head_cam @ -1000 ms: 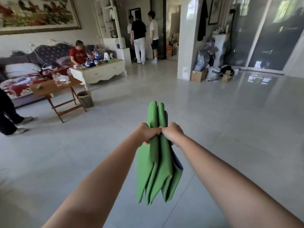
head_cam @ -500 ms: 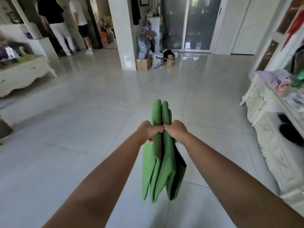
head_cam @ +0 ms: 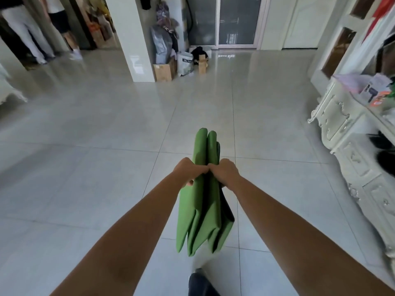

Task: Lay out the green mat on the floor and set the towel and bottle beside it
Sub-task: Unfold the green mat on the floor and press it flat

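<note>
Your fingers (head_cam: 210,168) clamp round the folded green mat (head_cam: 203,221), left hand (head_cam: 189,170) and right hand (head_cam: 226,171) touching knuckle to knuckle on its upper part. It hangs in pleats above the tiled floor (head_cam: 106,167).

We see pale glossy tiled floor (head_cam: 96,167), grout lines crossing it. Far end: white pillar (head_cam: 133,50) stands on it. Just beside pillar base: cardboard box (head_cam: 162,72), white printed bag (head_cam: 185,64), small wooden piece (head_cam: 202,65). Dark heap (head_cam: 198,52) behind them, possibly clothing. Right edge: ornate white cabinet (head_cam: 346,146) on floor. Upper left, we make out white shoe (head_cam: 75,55) of standing person. Bottom centre: dark shoe (head_cam: 201,284) on tile.
</note>
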### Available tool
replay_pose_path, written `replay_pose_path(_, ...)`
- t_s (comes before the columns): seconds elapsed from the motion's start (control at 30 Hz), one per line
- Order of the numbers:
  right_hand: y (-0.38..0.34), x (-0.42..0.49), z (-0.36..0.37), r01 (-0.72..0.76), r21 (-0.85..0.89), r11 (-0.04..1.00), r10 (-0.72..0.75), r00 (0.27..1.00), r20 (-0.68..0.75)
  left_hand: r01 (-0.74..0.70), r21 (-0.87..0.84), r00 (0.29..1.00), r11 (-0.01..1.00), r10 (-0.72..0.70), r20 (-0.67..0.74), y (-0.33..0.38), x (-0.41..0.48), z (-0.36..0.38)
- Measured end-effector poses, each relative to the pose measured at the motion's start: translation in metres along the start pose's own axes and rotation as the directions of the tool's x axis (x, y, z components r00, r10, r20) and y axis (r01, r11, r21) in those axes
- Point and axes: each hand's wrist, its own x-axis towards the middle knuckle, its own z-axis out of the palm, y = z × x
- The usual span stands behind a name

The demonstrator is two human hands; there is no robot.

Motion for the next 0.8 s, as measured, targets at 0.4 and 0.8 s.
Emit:
replay_pose_path(0.4,-0.068,0.163,0.105,-0.127,-0.115,0.985,0.132,0.991,0.033,0.092,0.06,0.989,0.994,-0.098,0.107,-0.038,0.18,-0.098)
replay_pose_path(0.8,0.048,0.292,0.287,-0.282,-0.046,0.958,0.282,0.959,-0.012,0.119,0.091,0.974,0.989,-0.134,0.184,-0.221,0.348,-0.057)
